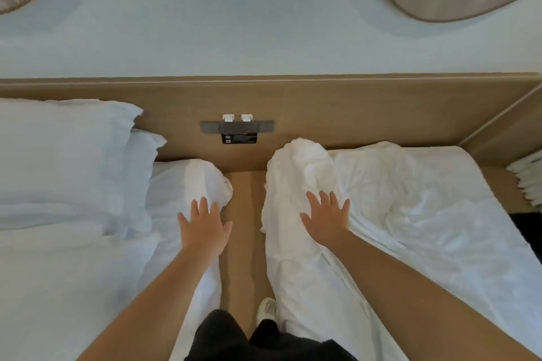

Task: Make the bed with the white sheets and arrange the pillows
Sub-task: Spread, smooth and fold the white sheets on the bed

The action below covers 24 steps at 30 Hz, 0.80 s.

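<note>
A rumpled white sheet (pixel 396 214) is spread over the bed at the right of the frame, bunched toward the centre gap. The right hand (pixel 325 220) is laid flat on it, fingers spread, nothing grasped. The left hand (pixel 205 228), likewise flat and splayed, is pressed on the left bed's sheet (pixel 187 184). Two pillows (pixel 64 155) are stacked at the left, against the wooden headboard (pixel 352 114).

Soft, even light fills the room, bright but with no hard shadows — only faint shading in the folds of the white sheets (pixel 410 199). The whole view is slightly blurred and low in detail. Wide-angle distortion bends the headboard (pixel 322 97) edge and stretches both forearms toward the bottom corners.
</note>
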Each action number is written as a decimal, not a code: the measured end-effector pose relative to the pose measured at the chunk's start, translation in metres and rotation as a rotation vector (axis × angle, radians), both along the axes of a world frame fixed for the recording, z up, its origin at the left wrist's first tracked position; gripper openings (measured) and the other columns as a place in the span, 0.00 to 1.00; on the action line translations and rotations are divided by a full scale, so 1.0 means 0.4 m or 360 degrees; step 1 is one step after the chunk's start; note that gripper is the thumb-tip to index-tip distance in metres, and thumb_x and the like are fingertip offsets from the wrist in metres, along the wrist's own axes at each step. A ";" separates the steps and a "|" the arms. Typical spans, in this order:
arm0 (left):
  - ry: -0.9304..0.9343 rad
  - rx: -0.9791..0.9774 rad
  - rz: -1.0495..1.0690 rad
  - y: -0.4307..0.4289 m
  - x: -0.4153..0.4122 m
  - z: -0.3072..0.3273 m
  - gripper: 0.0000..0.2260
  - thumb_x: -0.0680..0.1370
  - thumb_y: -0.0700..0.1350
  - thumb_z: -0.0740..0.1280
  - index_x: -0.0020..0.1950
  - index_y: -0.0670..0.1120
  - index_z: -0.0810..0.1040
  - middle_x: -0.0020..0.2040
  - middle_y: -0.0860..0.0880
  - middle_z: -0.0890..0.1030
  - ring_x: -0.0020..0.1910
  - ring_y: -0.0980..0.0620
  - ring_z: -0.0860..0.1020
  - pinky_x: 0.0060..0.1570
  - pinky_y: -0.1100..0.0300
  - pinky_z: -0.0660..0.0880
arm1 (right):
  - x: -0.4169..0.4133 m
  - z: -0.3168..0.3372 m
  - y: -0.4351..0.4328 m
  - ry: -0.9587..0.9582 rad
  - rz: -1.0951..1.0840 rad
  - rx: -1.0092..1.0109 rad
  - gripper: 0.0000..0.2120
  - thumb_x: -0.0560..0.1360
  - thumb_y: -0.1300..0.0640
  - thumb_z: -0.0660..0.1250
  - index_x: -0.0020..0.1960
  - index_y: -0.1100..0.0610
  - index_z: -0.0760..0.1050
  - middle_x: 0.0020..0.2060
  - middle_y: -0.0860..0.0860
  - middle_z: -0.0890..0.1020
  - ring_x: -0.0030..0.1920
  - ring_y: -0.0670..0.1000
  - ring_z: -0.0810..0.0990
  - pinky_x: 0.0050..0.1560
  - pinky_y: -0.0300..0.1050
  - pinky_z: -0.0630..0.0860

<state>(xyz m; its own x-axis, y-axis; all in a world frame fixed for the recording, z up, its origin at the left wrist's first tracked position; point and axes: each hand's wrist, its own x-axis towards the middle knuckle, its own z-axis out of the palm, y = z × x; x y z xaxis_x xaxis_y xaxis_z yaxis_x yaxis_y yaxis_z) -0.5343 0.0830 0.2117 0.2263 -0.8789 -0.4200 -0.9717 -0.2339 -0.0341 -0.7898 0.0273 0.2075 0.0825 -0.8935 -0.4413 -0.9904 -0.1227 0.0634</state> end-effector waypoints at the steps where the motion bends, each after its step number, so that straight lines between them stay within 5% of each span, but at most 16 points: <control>1: 0.0009 0.0012 -0.0088 -0.033 -0.044 0.003 0.28 0.82 0.62 0.48 0.79 0.50 0.51 0.80 0.46 0.47 0.79 0.43 0.46 0.75 0.40 0.50 | -0.035 -0.002 -0.005 -0.0029 -0.0069 0.0014 0.29 0.81 0.39 0.47 0.78 0.47 0.47 0.77 0.52 0.57 0.77 0.57 0.53 0.73 0.66 0.51; 16: -0.0138 0.0374 -0.1604 -0.525 -0.537 -0.153 0.28 0.82 0.59 0.50 0.79 0.47 0.52 0.80 0.45 0.48 0.78 0.43 0.44 0.74 0.38 0.46 | -0.396 -0.142 0.011 -0.0114 -0.1297 0.0256 0.29 0.82 0.42 0.51 0.79 0.49 0.47 0.77 0.53 0.57 0.78 0.58 0.52 0.74 0.64 0.52; 24: -0.0285 0.0574 -0.1994 -0.709 -0.681 -0.501 0.25 0.82 0.55 0.52 0.78 0.46 0.56 0.78 0.44 0.53 0.78 0.44 0.49 0.73 0.40 0.48 | -0.401 -0.516 -0.083 -0.0263 -0.1553 0.0552 0.30 0.82 0.43 0.52 0.79 0.48 0.45 0.79 0.52 0.52 0.78 0.57 0.50 0.75 0.64 0.51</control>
